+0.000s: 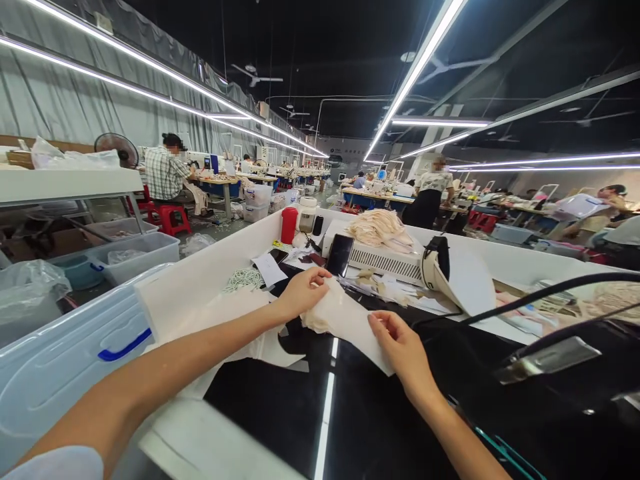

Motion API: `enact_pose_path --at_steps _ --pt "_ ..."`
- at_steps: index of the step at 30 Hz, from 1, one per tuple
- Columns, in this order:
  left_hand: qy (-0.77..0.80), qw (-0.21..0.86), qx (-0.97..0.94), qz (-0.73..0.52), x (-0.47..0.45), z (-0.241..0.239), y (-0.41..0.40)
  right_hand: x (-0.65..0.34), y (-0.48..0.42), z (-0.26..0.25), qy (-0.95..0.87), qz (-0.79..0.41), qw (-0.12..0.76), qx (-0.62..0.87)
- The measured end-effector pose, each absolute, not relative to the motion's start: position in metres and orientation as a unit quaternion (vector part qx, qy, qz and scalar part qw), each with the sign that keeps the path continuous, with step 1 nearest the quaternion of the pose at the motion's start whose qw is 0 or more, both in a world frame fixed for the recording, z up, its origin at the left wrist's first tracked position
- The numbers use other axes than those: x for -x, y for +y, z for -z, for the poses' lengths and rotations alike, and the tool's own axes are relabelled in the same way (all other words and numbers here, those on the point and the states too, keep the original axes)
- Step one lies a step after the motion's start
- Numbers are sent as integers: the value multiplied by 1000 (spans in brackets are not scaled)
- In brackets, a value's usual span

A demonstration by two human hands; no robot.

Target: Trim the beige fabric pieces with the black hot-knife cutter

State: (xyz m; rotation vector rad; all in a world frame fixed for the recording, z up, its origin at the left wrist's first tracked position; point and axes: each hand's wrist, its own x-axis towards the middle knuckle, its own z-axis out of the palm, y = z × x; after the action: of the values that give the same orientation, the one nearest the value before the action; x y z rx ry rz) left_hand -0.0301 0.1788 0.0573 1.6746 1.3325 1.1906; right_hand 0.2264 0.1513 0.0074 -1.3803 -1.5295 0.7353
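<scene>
Over a glossy black tabletop (pixel 280 413) I hold a pale, flat fabric piece (pixel 355 325) stretched between both hands. My left hand (pixel 304 291) pinches its far left end between thumb and fingers. At the piece's near right edge, my right hand (pixel 400 343) grips it with thumb and fingertips. A small pile of cream fabric (pixel 315 323) shows beneath the left end, partly covered. Left of my left hand lie white sheets (pixel 220 310) and a tangle of pale green cord (pixel 245 280). A dark phone (pixel 341 255) leans upright just beyond the fabric.
A stack of cream cloth (pixel 381 230) tops a white vented box (pixel 385 262). A red container (pixel 289 225) and jar (pixel 307 215) stand at the back corner. Black machinery (pixel 560 393) with cables fills the right. A lidded plastic bin (pixel 70 373) sits left. Other people work farther off.
</scene>
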Motion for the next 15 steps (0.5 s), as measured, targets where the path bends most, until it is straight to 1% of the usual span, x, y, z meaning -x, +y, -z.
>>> enact_pose_path --at_steps 6,15 --pt "567 289 -647 -421 30 -42 217 -243 193 -1 -598 -250 477 594" --pt "620 288 -655 -323 32 -12 216 -255 211 26 -631 -206 433 610"
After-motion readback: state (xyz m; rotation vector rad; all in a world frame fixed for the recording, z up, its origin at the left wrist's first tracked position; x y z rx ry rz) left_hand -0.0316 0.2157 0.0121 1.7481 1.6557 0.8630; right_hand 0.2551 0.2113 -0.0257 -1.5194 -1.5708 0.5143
